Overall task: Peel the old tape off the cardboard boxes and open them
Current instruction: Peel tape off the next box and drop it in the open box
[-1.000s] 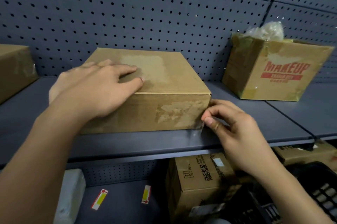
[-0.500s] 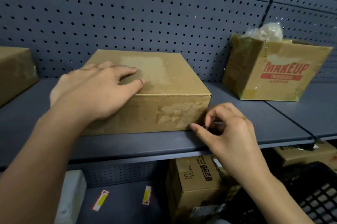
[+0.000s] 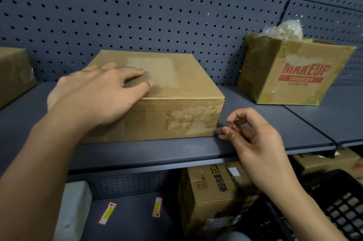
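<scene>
A closed flat cardboard box (image 3: 176,76) sits on the grey shelf (image 3: 157,150), with torn patches on its top and front where tape came away. My left hand (image 3: 98,95) rests flat on the left part of its lid, fingers straight. My right hand (image 3: 255,138) is at the box's lower right front corner, fingers curled. Its thumb and fingertips pinch a small glossy strip of clear tape (image 3: 233,126) there, which is hard to make out.
An open box printed MAKEUP (image 3: 294,76), with a plastic bag sticking out, stands to the right on the same shelf. Another box (image 3: 13,72) is at the far left. Below are a printed carton (image 3: 212,187), a black basket (image 3: 337,207) and a white package (image 3: 72,211). Pegboard backs the shelf.
My right hand dropped from the box's right front edge to its bottom corner, reached along the shelf, then curled back into a pinch. The left hand and the box stayed put.
</scene>
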